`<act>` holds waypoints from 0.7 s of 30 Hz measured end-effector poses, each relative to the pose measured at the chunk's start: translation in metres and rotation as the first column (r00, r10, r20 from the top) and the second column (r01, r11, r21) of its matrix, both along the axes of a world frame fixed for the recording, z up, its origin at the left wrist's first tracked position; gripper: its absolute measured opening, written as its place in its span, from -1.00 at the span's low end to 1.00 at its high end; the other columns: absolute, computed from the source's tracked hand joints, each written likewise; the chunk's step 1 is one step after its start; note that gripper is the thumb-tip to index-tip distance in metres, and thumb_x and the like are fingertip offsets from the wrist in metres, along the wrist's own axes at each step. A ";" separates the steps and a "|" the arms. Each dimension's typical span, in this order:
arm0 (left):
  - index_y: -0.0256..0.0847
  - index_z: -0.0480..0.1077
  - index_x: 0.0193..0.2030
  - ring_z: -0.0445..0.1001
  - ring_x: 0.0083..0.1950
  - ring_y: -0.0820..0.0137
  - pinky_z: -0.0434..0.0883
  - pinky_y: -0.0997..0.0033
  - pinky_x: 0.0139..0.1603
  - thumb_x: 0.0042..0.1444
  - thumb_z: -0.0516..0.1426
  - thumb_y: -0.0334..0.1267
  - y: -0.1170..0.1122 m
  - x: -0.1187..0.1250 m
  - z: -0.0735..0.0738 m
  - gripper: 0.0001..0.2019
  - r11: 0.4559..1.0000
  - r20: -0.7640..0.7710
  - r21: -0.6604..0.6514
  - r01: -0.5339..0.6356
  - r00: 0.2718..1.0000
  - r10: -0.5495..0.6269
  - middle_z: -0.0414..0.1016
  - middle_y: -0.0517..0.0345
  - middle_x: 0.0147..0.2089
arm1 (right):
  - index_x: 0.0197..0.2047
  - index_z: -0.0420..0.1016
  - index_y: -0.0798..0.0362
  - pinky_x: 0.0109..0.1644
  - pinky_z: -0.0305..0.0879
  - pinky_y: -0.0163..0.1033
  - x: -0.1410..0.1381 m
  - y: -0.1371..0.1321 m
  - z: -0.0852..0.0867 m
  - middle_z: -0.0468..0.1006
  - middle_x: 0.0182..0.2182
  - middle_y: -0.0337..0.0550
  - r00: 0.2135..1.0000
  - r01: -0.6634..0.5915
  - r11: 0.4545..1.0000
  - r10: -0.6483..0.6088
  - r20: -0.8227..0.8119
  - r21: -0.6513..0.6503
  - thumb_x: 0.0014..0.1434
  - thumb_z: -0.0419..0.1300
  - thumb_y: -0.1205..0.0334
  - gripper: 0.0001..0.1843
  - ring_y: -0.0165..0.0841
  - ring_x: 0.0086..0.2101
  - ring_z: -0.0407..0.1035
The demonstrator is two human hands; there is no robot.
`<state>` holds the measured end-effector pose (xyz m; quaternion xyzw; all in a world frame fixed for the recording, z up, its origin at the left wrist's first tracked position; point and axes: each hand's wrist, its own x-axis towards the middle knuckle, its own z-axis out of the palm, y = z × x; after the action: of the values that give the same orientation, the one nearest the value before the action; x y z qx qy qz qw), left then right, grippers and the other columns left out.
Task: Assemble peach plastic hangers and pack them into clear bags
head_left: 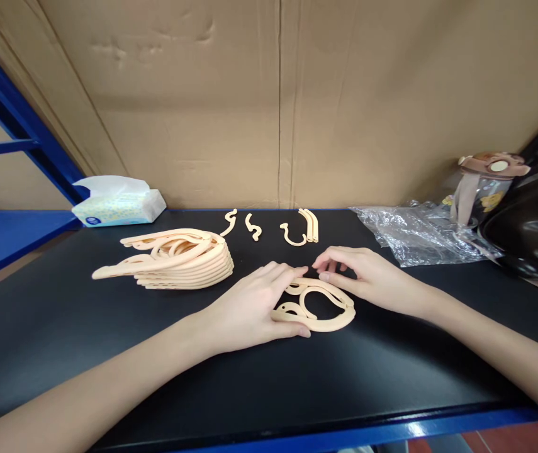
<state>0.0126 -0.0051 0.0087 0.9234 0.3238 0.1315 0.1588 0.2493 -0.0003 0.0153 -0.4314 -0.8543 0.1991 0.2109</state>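
A flat peach plastic piece [321, 307] with curved cut-outs lies on the black tabletop [269, 377] in front of me. My left hand [254, 307] rests on its left side, fingers laid over its upper edge and thumb pressed against its lower edge. My right hand [367, 277] touches its upper right edge, fingers curled together in a light pinch on the rim. A stack of similar peach pieces [174, 258] sits to the left. Small peach hook-shaped bits [253, 226] and a few curved strips [311, 225] lie farther back.
A tissue pack [118, 202] sits at the back left beside blue shelf framing [14, 113]. Crumpled clear plastic [414, 233], a lidded cup [483, 185] and a dark bag [533, 226] fill the right. Cardboard [278, 94] forms the back wall. A blue edge [391, 431] borders the table's front.
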 end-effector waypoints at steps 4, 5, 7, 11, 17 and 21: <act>-0.21 0.17 0.21 0.32 0.12 0.20 0.32 0.21 0.12 0.09 0.22 0.02 0.001 0.000 0.001 -0.38 0.981 0.039 0.192 -0.032 0.999 0.025 0.34 0.01 0.14 | -0.27 0.48 0.02 -0.39 0.18 -0.29 0.010 0.005 0.005 0.49 -0.50 -0.29 0.995 0.093 0.985 -0.087 0.047 -0.144 0.25 0.08 -0.01 -0.70 -0.42 -0.47 0.33; -0.21 0.17 0.20 0.31 0.13 0.21 0.31 0.21 0.13 0.11 0.21 0.02 0.001 0.000 0.001 -0.40 0.972 0.056 0.230 -0.050 0.998 0.038 0.33 0.02 0.15 | -0.33 0.47 0.03 -0.41 0.17 -0.30 0.012 0.006 0.007 0.46 -0.53 -0.30 0.997 0.078 0.975 -0.073 0.033 -0.207 0.23 0.10 -0.02 -0.69 -0.43 -0.49 0.32; -0.19 0.16 0.20 0.30 0.13 0.23 0.31 0.23 0.13 0.13 0.19 0.03 0.002 -0.001 0.001 -0.42 0.956 0.085 0.282 -0.083 0.994 0.061 0.32 0.04 0.16 | -0.40 0.43 0.05 -0.43 0.18 -0.32 0.017 0.008 0.010 0.43 -0.55 -0.30 0.999 0.021 0.946 -0.034 -0.034 -0.325 0.21 0.12 -0.03 -0.68 -0.45 -0.49 0.31; -0.19 0.16 0.18 0.30 0.13 0.24 0.31 0.23 0.11 0.10 0.22 0.03 0.002 -0.001 0.002 -0.40 0.939 0.084 0.330 -0.100 0.994 0.076 0.32 0.06 0.17 | -0.43 0.38 0.07 -0.49 0.19 -0.36 0.019 0.011 0.011 0.41 -0.57 -0.29 0.985 -0.073 0.871 -0.014 -0.173 -0.485 0.17 0.16 -0.04 -0.66 -0.47 -0.52 0.29; -0.24 0.11 0.24 0.29 0.16 0.23 0.30 0.22 0.15 0.08 0.24 -0.06 -0.002 0.001 0.004 -0.35 0.938 0.026 0.342 -0.055 0.998 0.049 0.28 0.02 0.22 | -0.43 0.40 0.10 -0.53 0.16 -0.40 0.011 0.011 0.006 0.42 -0.56 -0.28 0.956 -0.108 0.790 -0.085 -0.282 -0.604 0.13 0.20 -0.05 -0.65 -0.52 -0.56 0.27; -0.27 0.12 0.24 0.29 0.17 0.23 0.31 0.25 0.16 0.05 0.26 -0.07 -0.011 0.004 0.008 -0.32 0.939 -0.025 0.343 -0.021 0.999 0.031 0.28 0.00 0.23 | -0.43 0.42 0.10 -0.55 0.15 -0.42 0.004 0.005 0.007 0.43 -0.58 -0.29 0.946 -0.143 0.769 -0.077 -0.314 -0.622 0.11 0.24 -0.02 -0.67 -0.51 -0.56 0.28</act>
<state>0.0163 -0.0156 0.0165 0.9344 0.3106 0.1738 -0.0107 0.2533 0.0045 0.0225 -0.4236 -0.6973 0.5480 0.1846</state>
